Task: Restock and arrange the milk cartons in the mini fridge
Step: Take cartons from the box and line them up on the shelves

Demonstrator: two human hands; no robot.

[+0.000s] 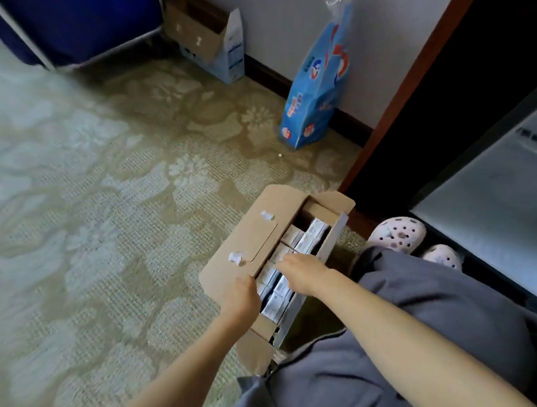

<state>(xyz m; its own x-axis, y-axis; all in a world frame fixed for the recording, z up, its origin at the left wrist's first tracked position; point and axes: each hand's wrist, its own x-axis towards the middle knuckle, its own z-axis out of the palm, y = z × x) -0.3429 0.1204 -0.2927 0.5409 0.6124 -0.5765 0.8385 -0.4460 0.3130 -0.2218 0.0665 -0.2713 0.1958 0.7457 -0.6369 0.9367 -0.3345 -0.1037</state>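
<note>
Crouched person, grey trousers nearest the camera, both bare forearms reaching forward and down. Left hand: fingers curled over the near end of the left flap's inner edge on an open cardboard box, gripping it, thumb side toward the camera. Right hand: palm down inside the box opening, its fingers stretched toward the left hand's fingers and lying on the tops of the milk cartons. The tips are motion-blurred, so whether they pinch a carton or only touch it cannot be told. Cartons: white and pale blue, packed upright in rows inside the box, directly under and just beyond the right fingers, with some also between the two hands. A gap shows at the box's far end. The box sits on patterned green-beige carpet, just left of the person's knee. Beyond the right fingers and to their right are two pale pink clogs, then a pale grey panel in a dark frame. Far beyond the fingers, along the wall, stand a blue printed bag and, left of it, a second open box.
</note>
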